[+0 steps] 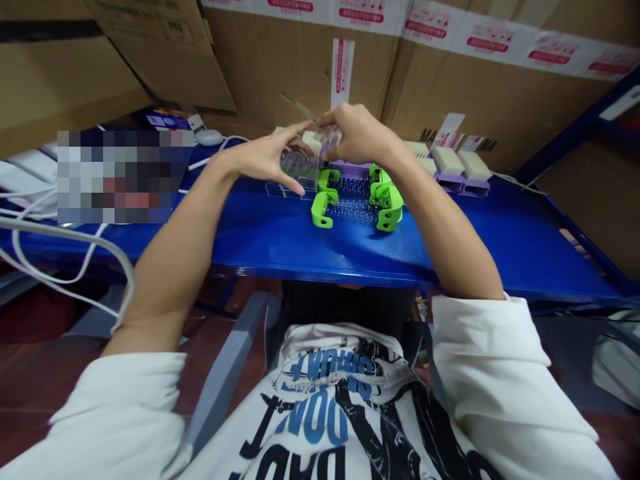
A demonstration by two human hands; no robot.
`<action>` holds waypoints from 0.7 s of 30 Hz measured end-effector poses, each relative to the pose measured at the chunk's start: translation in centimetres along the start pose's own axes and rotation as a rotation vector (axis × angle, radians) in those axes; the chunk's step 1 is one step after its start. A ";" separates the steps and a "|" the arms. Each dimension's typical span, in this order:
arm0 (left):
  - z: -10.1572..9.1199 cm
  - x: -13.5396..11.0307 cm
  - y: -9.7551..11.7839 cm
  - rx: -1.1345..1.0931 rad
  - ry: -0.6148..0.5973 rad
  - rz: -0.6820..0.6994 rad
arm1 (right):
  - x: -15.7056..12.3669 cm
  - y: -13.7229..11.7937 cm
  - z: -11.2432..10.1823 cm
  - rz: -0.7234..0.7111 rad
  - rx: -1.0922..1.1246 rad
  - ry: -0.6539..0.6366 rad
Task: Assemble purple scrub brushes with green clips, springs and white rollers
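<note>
My left hand (267,157) reaches over a group of clear plastic pieces (303,183) on the blue table. Its thumb is stretched away from its fingers, and its fingertips come near my right hand. My right hand (357,133) is closed, its thumb and fingers around a clear plastic piece (330,139) held above the table. Just below the hands lie bright green plastic parts (325,208) beside rows of thin metal pins (353,210). Behind them a purple part (353,170) is partly hidden by my right hand.
To the right, cream bristle brushes (449,161) sit on purple bases (463,185). Large cardboard boxes (280,63) stand behind the blue table (285,240). White cables (60,227) and a white mouse (209,137) are at the left. A grey chair armrest (225,367) is below.
</note>
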State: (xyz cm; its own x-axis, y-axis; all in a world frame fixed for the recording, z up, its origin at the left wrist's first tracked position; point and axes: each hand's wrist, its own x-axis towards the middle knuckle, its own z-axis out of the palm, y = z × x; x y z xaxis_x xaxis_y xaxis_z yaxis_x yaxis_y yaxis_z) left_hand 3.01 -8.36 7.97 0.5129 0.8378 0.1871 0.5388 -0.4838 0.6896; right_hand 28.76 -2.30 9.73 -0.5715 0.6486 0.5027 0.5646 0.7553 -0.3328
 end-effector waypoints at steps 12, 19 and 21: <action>-0.4 0.3 -1.1 0.082 0.031 -0.030 | 1.5 2.9 -1.0 -0.126 -0.099 -0.037; -1.5 -0.3 -0.8 0.079 0.065 -0.022 | -0.9 -2.6 -2.0 0.002 -0.246 -0.007; -1.7 0.1 -1.9 0.119 0.012 0.039 | -1.4 -3.8 -2.3 0.030 -0.283 -0.005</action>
State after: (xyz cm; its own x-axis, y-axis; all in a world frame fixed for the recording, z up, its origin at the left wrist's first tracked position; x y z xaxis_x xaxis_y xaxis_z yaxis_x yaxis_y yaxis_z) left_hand 0.91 -6.98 7.84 0.5275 0.8203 0.2210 0.5947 -0.5423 0.5935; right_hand 28.75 -6.32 12.12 -0.5548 0.6709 0.4919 0.7245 0.6803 -0.1108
